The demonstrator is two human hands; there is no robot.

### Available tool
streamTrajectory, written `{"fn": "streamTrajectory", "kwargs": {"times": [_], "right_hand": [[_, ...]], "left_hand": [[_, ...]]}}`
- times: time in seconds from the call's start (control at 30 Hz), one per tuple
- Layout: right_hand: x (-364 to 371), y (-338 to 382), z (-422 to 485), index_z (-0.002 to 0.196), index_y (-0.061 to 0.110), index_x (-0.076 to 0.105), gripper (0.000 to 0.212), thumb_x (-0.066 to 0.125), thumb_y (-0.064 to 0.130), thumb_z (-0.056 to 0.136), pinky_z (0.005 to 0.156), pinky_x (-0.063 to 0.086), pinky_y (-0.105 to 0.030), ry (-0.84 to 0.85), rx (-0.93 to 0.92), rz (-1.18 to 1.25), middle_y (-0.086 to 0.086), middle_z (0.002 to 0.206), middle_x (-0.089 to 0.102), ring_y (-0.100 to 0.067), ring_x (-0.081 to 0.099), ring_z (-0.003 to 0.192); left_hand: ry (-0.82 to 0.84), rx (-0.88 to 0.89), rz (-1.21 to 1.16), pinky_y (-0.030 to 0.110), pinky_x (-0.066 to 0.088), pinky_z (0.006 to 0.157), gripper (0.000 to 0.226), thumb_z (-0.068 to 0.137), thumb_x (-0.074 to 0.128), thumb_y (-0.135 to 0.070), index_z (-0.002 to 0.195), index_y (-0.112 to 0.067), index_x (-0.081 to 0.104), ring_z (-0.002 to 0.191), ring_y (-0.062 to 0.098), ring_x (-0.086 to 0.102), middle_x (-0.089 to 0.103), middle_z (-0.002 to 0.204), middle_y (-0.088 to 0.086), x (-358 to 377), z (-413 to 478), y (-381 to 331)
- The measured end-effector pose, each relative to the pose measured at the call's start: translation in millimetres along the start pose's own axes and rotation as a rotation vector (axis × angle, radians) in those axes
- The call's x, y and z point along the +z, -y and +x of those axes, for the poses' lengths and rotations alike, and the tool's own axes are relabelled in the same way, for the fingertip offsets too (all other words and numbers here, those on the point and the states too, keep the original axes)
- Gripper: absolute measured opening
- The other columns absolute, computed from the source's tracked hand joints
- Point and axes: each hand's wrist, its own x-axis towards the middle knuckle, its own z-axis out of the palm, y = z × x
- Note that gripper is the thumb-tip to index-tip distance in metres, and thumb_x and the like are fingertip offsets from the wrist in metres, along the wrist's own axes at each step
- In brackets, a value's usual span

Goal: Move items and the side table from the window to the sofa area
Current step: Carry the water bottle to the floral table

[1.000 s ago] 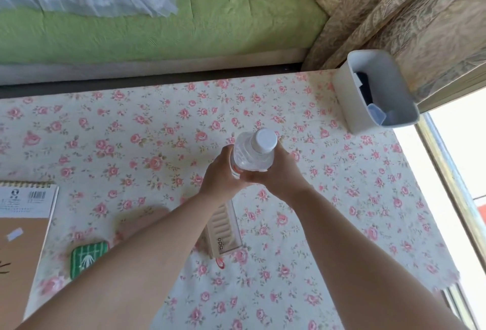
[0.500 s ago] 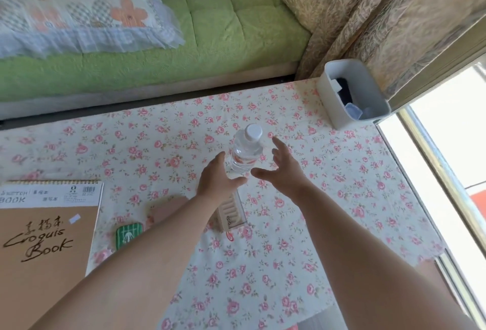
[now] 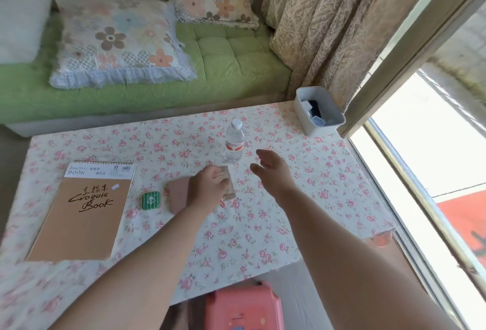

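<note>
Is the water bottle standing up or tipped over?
Standing up: the water bottle rests on its base, white cap on top.

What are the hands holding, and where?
The right hand holds nothing. The left hand lies on the left edge of the beige box; a real grip cannot be told.

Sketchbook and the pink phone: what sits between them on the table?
A small green case lies between the sketchbook and the pink phone, shown in the head view.
</note>
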Motion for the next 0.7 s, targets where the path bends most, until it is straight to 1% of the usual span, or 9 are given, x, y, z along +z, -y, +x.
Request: {"fn": "streamTrajectory", "kwargs": {"times": [0.13,0.3,0.43,0.53,0.63,0.7], "right_hand": [[-12.2,7.7,-50.5,0.136,0.01,0.047,0.047,0.058,0.009,0.09,0.105,0.037,-0.032,-0.018,-0.026,0.014,-0.006,0.141,0.05,-0.02,0.045,0.132],[-18.6,10.7,-88.6,0.132,0.008,0.051,0.044,0.057,0.008,0.089,0.107,0.039,-0.034,-0.067,-0.027,0.053,-0.007,0.136,0.054,-0.021,0.049,0.128],[-17.2,8.0,-121.9,0.13,0.009,0.054,0.042,0.059,0.006,0.088,0.101,0.041,-0.028,-0.115,-0.012,0.107,-0.006,0.133,0.057,-0.019,0.052,0.124],[-12.1,1.6,-146.8,0.128,0.01,0.056,0.041,0.059,0.007,0.088,0.1,0.044,-0.029,-0.174,0.0,0.12,-0.005,0.131,0.059,-0.019,0.053,0.123],[-3.4,-9.5,-177.9,0.127,0.011,0.057,0.039,0.059,0.009,0.088,0.09,0.048,-0.03,-0.279,0.031,0.119,-0.005,0.129,0.06,-0.02,0.057,0.118],[2.3,-18.5,-202.9,0.126,0.01,0.058,0.039,0.059,0.008,0.087,0.098,0.048,-0.034,-0.352,0.047,0.121,-0.005,0.129,0.06,-0.019,0.057,0.118]], "left_hand": [[-0.045,0.038,-0.039,0.027,0.05,0.089,0.029,0.084,0.066,-0.019,0.112,-0.01,0.063,0.105,0.019,0.063,0.067,0.116,0.006,-17.5,-47.4,-21.7],[-0.04,0.084,-0.049,0.029,0.05,0.092,0.033,0.084,0.067,-0.019,0.115,-0.009,0.062,0.107,0.021,0.063,0.066,0.119,0.008,-32.5,-86.1,-38.6],[0.008,0.129,-0.061,0.025,0.047,0.09,0.038,0.085,0.066,-0.017,0.121,-0.008,0.059,0.109,0.019,0.062,0.065,0.121,0.008,-43.9,-113.8,-47.1],[0.062,0.165,-0.052,0.023,0.044,0.088,0.037,0.086,0.064,-0.019,0.122,-0.009,0.058,0.109,0.018,0.061,0.064,0.122,0.006,-49.2,-130.3,-46.9],[0.134,0.211,-0.069,0.022,0.044,0.086,0.036,0.087,0.063,-0.018,0.121,-0.007,0.058,0.107,0.018,0.06,0.063,0.122,0.007,-55.4,-149.0,-40.3],[0.177,0.259,-0.054,0.021,0.042,0.084,0.034,0.088,0.061,-0.018,0.121,-0.007,0.058,0.103,0.016,0.06,0.063,0.12,0.007,-58.2,-164.1,-33.5]]}}
